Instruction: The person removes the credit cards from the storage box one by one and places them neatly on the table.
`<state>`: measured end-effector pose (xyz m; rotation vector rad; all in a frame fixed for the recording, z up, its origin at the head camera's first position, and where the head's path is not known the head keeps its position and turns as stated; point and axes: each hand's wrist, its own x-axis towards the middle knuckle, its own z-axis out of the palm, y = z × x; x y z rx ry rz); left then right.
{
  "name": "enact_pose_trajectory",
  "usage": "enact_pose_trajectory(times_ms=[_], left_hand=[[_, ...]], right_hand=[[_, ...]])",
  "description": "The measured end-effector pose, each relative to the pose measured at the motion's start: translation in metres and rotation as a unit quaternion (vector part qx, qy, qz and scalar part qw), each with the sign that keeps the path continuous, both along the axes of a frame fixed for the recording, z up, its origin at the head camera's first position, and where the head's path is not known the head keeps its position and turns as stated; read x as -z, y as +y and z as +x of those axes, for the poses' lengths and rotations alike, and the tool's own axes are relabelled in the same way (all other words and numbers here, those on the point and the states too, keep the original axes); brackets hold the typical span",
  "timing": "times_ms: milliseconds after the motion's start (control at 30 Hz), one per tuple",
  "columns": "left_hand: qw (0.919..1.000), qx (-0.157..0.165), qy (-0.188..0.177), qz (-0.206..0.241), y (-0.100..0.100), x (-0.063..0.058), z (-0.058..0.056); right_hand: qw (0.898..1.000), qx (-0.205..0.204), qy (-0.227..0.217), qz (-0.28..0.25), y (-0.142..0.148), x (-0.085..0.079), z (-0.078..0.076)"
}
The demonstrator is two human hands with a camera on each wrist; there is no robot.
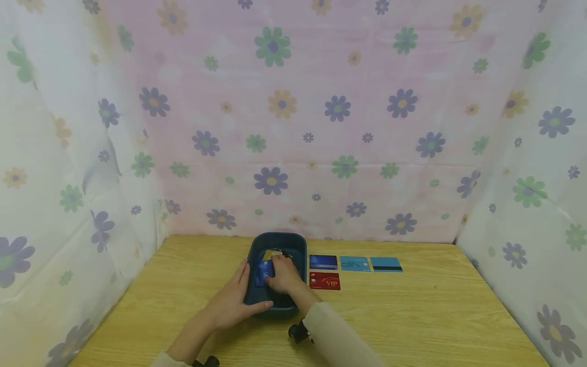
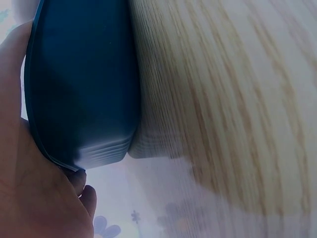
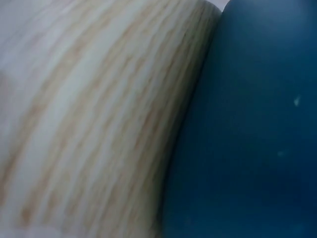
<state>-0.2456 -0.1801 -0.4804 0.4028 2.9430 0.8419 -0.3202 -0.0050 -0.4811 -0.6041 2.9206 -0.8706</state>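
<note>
Inside a dark blue bin [image 1: 281, 239], the right hand [image 1: 284, 275], fingers curled, thumb and fingertips at the right edge of a blue card [image 1: 262, 275], apparently pinching, with contact partly hidden. On that card, just left of the right fingers, pale lettering with what looks like a V, the remainder covered or too small to read. Just beyond these same fingers, a gold card [image 1: 271, 253]. Around the bin's near left corner, the left hand [image 1: 231, 303], fingers and thumb wide apart, clasping the wall. Right of the right fingers, flat on the desk [image 1: 435, 306] outside the bin: nearest, a red card [image 1: 324, 281] marked "VIP"; behind it, a navy card [image 1: 323, 262] with a paler band; further right, a light blue card [image 1: 355, 263] with "VIP" apparently upside down; furthest, a black-striped card [image 1: 387, 263]. Visible from the head only: all cards. From the left wrist only: fingertips bent close by the rim. From the right wrist only: pale flecks on the bin's outer wall.
</note>
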Motion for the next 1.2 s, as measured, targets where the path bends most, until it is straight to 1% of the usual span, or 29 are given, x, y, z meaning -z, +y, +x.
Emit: enact_pose_trajectory(times_ms=[167,367,500,633,1100,1200], left_hand=[[1.0000,-0.002,-0.004,0.005,0.0007,-0.0005,0.0005],[1.0000,-0.004,-0.002,0.003,0.0008,-0.0010,0.0020],[1.0000,-0.004,0.000,0.004,0.0009,-0.0012,0.0026],[1.0000,-0.003,0.002,0.007,0.0014,-0.0022,0.0025],[1.0000,-0.002,0.004,0.009,0.0014,-0.0010,0.0017],[0.9999,-0.003,0.005,0.008,0.0016,-0.0008,0.0020]], right_hand=[[1.000,0.008,-0.002,0.020,-0.0011,0.0013,-0.0004],[0.999,0.021,-0.028,0.005,-0.0022,0.0017,0.0011],[0.999,0.016,-0.038,0.007,-0.0026,0.0006,0.0026],[0.999,0.007,-0.034,0.018,-0.0025,-0.0005,0.0040],[0.999,0.021,-0.041,0.011,-0.0020,-0.0011,0.0041],[0.999,0.022,-0.040,0.003,-0.0015,0.0001,0.0054]])
